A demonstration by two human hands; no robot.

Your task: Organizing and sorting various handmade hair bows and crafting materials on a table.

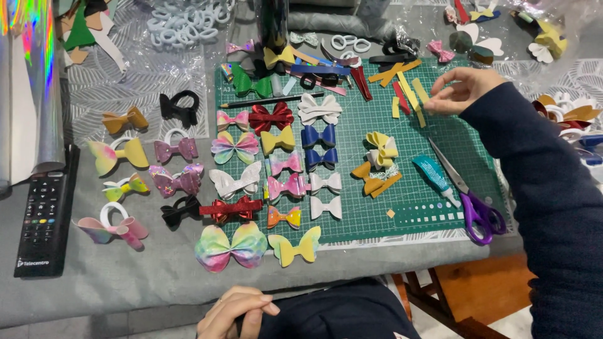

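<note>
Partly, the left hand [239,312] is cut off by the bottom edge at 6 o'clock; its fingers curl loosely over dark blue cloth, gripping nothing. Whether the right hand [461,89] pinches anything is hard to make out: thumb and fingertips nearly meet at 1 o'clock, just beside the thin yellow faux-leather strips [411,95] on the green gridded cutting mat [414,182]. Purple-handled scissors [471,204] and a teal glue tube [435,178] lie at 4 o'clock, well apart from both hands.
</note>
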